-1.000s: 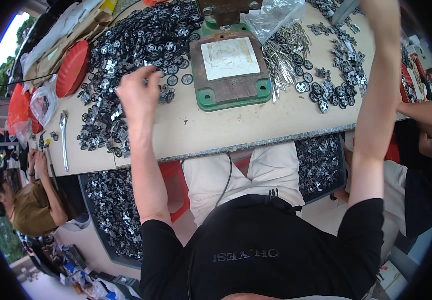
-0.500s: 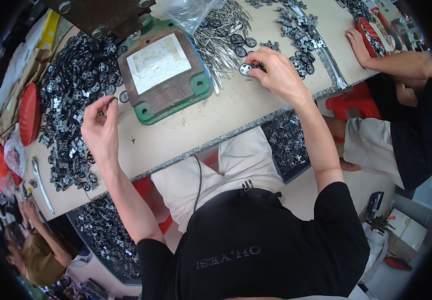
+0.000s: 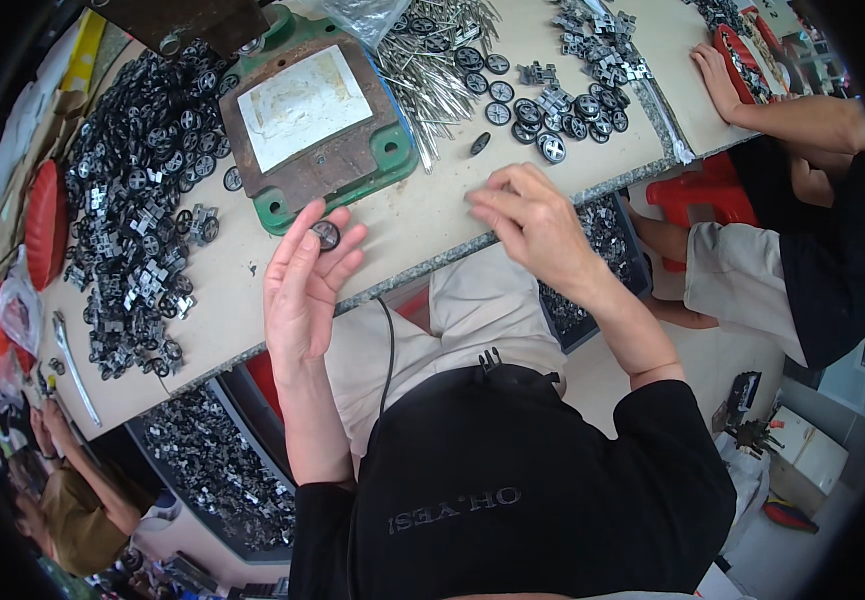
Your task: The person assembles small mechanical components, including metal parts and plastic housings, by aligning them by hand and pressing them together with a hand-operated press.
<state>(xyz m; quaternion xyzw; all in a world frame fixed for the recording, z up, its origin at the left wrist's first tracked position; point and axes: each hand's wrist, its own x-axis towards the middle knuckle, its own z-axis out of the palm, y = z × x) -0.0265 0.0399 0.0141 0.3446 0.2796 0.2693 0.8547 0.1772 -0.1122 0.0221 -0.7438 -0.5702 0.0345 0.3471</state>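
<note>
My left hand (image 3: pixel 303 275) is raised in front of the press base, holding a small black toy wheel (image 3: pixel 327 235) with a spoked hub between thumb and fingers. My right hand (image 3: pixel 536 222) hovers over the table's front edge, thumb and fingertips pinched together. A small, blurred bit shows at its fingertips; its kind cannot be made out. Just beyond that hand, a single black wheel (image 3: pixel 480 144) is tilted on edge. Several loose wheels (image 3: pixel 552 148) lie farther right, beside grey clip-like parts (image 3: pixel 538 73).
The green press base (image 3: pixel 390 160) carries a white sheet (image 3: pixel 305 108). Thin metal pins (image 3: pixel 431 95) are heaped right of it. A large pile of black wheels and grey parts (image 3: pixel 143 190) covers the left side. Another person's hand (image 3: pixel 718 85) rests at the right. Tweezers (image 3: pixel 75 365) lie left.
My left hand has moved right and nearer me, turning its palm up with a wheel showing. My right hand has drawn back toward me; the wheel at its fingertips is no longer there.
</note>
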